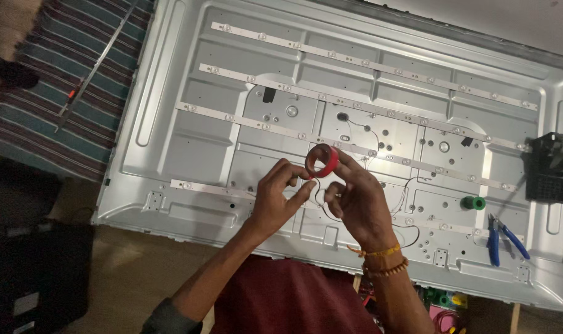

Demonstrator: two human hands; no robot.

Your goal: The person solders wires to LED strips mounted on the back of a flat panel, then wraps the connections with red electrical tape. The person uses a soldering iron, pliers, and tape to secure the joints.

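My right hand (355, 198) holds a red roll of tape (322, 161) up between its fingers, above a large silver metal panel (188, 148). My left hand (280, 196) meets it from the left, its fingertips pinching at the lower edge of the roll. Both hands hover over the panel's lower middle, where thin black wires (411, 232) loop across the metal. Long white light strips (368, 110) run in rows across the panel.
A green tape roll (473, 203) and blue-handled pliers (503, 238) lie on the panel at the right. A black boxy part (550, 167) sits at the right edge. A striped rug (58, 80) with a thin metal rod (95, 65) lies to the left.
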